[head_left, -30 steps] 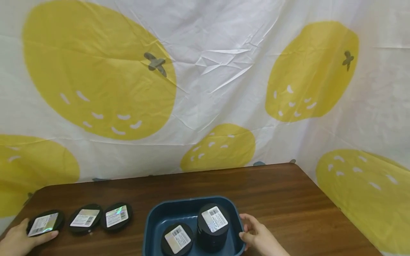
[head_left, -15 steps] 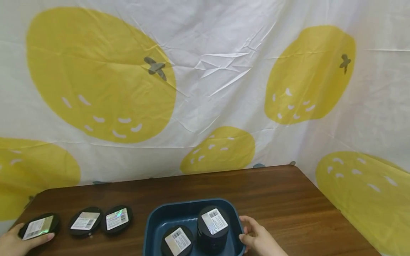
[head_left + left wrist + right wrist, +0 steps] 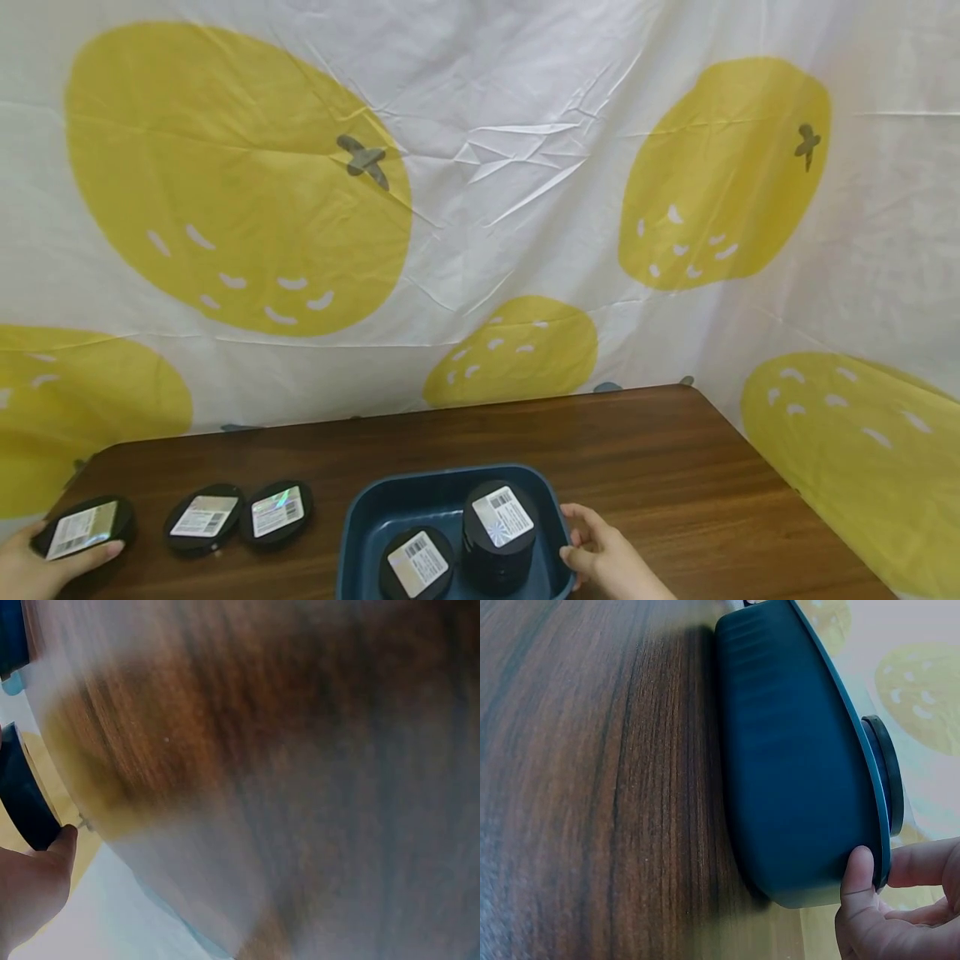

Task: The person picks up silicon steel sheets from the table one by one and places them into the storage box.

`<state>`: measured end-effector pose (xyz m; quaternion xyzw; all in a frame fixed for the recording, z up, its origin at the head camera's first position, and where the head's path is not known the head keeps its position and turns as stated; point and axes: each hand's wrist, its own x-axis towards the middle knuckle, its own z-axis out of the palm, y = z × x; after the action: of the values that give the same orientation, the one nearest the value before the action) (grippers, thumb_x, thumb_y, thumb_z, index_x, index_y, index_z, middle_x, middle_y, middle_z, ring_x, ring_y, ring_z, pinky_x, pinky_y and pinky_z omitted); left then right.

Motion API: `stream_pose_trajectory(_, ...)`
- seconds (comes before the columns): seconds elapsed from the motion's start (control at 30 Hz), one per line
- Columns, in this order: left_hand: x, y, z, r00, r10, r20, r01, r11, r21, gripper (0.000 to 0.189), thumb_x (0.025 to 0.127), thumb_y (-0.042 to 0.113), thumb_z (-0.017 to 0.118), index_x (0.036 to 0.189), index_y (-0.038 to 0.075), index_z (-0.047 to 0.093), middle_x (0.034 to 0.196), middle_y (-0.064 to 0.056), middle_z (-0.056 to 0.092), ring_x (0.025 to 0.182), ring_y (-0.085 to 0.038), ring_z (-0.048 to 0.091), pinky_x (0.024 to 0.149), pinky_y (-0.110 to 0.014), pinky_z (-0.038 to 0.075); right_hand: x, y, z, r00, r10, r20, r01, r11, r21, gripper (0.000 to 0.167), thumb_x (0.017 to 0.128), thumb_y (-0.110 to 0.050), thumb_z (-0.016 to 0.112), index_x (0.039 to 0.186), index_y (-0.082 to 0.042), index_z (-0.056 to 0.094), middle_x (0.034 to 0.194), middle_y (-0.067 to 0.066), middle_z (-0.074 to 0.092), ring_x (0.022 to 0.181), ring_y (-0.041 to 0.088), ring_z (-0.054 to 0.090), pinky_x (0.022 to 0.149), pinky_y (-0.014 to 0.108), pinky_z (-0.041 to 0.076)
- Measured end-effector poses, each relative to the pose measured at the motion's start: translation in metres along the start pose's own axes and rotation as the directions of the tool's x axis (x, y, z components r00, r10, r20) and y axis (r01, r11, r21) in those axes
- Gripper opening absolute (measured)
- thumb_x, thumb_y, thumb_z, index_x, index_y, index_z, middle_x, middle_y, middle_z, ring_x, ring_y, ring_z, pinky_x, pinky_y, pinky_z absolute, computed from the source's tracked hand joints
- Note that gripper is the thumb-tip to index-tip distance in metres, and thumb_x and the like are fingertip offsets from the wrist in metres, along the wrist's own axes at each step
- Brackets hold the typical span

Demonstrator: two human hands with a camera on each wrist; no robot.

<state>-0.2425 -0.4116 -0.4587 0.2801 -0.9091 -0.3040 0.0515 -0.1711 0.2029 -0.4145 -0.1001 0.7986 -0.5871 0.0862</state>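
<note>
At the far left of the head view, my left hand grips a flat round black container by its side, the thumb along the near edge. A pale label with a barcode covers its top. In the left wrist view, only the thumb side of this hand and the dark rim of the container show. My right hand pinches the right rim of a blue plastic basin, thumb outside and fingers over the edge. Inside the basin, a stack of black containers stands right of a lower black container.
Two more labelled black containers lie side by side on the brown wooden table, between my left hand and the basin. Behind the table hangs a white cloth printed with yellow fruit; it continues along the right side.
My left hand has shifted a little to the left together with its black container, widening the gap to the neighbouring container. The right hand keeps its hold on the basin rim.
</note>
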Motion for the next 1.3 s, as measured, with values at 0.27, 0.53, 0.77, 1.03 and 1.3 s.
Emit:
stream_pose_trajectory(0.27, -0.002, 0.000, -0.003, 0.997, 0.071, -0.043, -0.071, 0.997, -0.012, 0.101, 0.060, 0.045, 0.084, 0.121, -0.017, 0.033, 0.108, -0.040, 0.043, 0.097, -0.049, 0.048, 0.076, -0.051, 0.045, -0.001, -0.005, 0.002, 1.000, 0.012, -0.026, -0.012, 1.000, -0.017, 0.054, 0.083, 0.000, 0.057, 0.128, 0.017, 0.032, 0.084, 0.007, 0.044, 0.064, 0.018, 0.049, 0.055, 0.028, 0.049)
stream_pose_trajectory(0.53, -0.002, -0.004, -0.005, 0.999, 0.036, -0.019, -0.036, 0.999, 0.014, 0.104, 0.061, 0.050, 0.082, 0.125, -0.015, 0.032, 0.112, -0.039, 0.041, 0.099, -0.050, 0.047, 0.077, -0.052, 0.045, -0.001, -0.008, 0.003, 1.000, 0.013, -0.020, -0.013, 1.000, -0.019, 0.053, 0.084, 0.002, 0.055, 0.128, 0.018, 0.030, 0.084, 0.007, 0.042, 0.064, 0.018, 0.048, 0.056, 0.027, 0.049)
stream_pose_trajectory(0.77, -0.001, -0.010, -0.005, 0.999, 0.029, 0.018, -0.030, 0.999, 0.044, 0.104, 0.064, 0.056, 0.077, 0.124, -0.014, 0.030, 0.111, -0.038, 0.042, 0.096, -0.050, 0.049, 0.073, -0.052, 0.047, -0.002, -0.008, 0.003, 1.000, -0.012, -0.025, 0.011, 1.000, -0.028, 0.053, 0.083, 0.002, 0.056, 0.127, 0.018, 0.031, 0.083, 0.006, 0.042, 0.062, 0.015, 0.048, 0.055, 0.027, 0.049)
stream_pose_trajectory(1.03, -0.012, -0.007, -0.009, 0.999, -0.005, 0.052, 0.003, 0.999, 0.040, 0.111, 0.068, 0.057, 0.074, 0.134, -0.014, 0.021, 0.120, -0.041, 0.033, 0.106, -0.055, 0.042, 0.082, -0.057, 0.044, -0.003, -0.007, 0.004, 0.999, -0.014, -0.030, 0.014, 0.999, -0.030, 0.053, 0.083, 0.001, 0.056, 0.126, 0.018, 0.032, 0.083, 0.006, 0.042, 0.063, 0.015, 0.048, 0.055, 0.027, 0.049)
stream_pose_trajectory(1.3, -0.021, -0.002, -0.013, 0.998, -0.030, 0.047, 0.030, 1.000, 0.003, 0.109, 0.066, 0.050, 0.078, 0.134, -0.014, 0.021, 0.116, -0.040, 0.034, 0.099, -0.049, 0.044, 0.081, -0.054, 0.045, -0.003, -0.007, 0.003, 1.000, 0.005, -0.029, -0.006, 1.000, -0.028, 0.053, 0.083, 0.001, 0.056, 0.127, 0.018, 0.032, 0.084, 0.006, 0.042, 0.065, 0.017, 0.048, 0.056, 0.027, 0.049)
